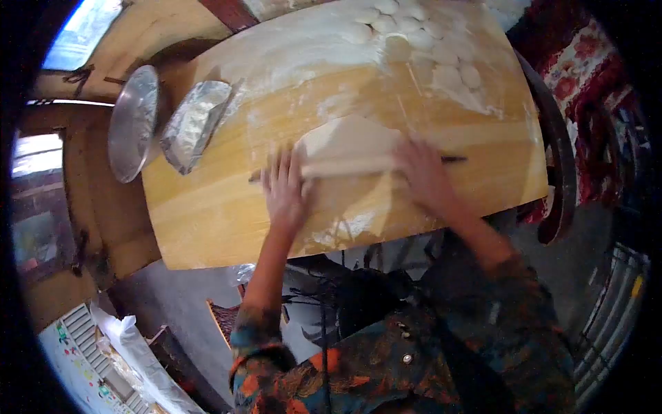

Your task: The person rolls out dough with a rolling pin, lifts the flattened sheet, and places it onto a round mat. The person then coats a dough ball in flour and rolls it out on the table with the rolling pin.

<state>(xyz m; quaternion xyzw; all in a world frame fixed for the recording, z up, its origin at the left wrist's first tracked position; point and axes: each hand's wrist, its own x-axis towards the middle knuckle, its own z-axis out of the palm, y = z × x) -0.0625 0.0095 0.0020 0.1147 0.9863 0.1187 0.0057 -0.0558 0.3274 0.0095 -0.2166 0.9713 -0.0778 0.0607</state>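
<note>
A pale sheet of dough point(348, 138) lies on the wooden board, its near edge wound round a rolling pin point(454, 159) whose dark ends stick out on both sides. My left hand point(284, 188) presses flat on the left part of the pin, fingers stretched and spread. On the right part lies my right hand point(422, 172), blurred, its fingers extended over the dough and pin. The middle of the pin is hidden by dough.
Several round dough pieces point(408, 25) sit on the floured far side of the board point(207, 234). At the left, a foil-like tray of flour point(196, 124) stands beside a metal bowl point(134, 124) tilted on edge. A dark curved chair part point(562, 152) borders the right side.
</note>
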